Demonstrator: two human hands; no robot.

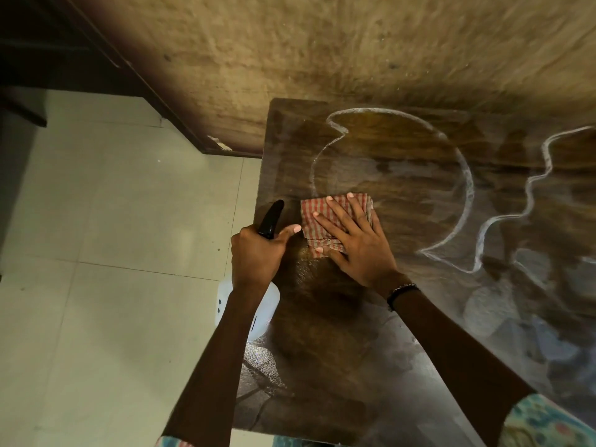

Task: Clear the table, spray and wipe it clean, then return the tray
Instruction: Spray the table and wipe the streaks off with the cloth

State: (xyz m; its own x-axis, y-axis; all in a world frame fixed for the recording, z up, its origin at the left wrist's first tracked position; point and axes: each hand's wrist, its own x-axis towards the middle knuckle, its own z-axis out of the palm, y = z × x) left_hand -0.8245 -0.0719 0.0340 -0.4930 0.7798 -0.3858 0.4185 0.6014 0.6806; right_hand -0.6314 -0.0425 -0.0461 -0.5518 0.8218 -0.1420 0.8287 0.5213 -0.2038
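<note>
The dark wooden table (403, 317) fills the right half of the view, with pale foamy streaks curling over its far and right parts. My right hand (354, 240) lies flat, fingers spread, pressing a folded red-and-white checked cloth (317, 221) onto the tabletop near its left edge. My left hand (258, 250) is closed around the black trigger head of a spray bottle (270, 219), held at the table's left edge. The bottle's white body (263, 309) shows beneath my left forearm. No tray is in view.
A rough brownish wall (322, 53) runs behind the table. Pale floor tiles (113, 253) lie to the left. Dark wooden furniture (48, 43) stands at the upper left along the wall.
</note>
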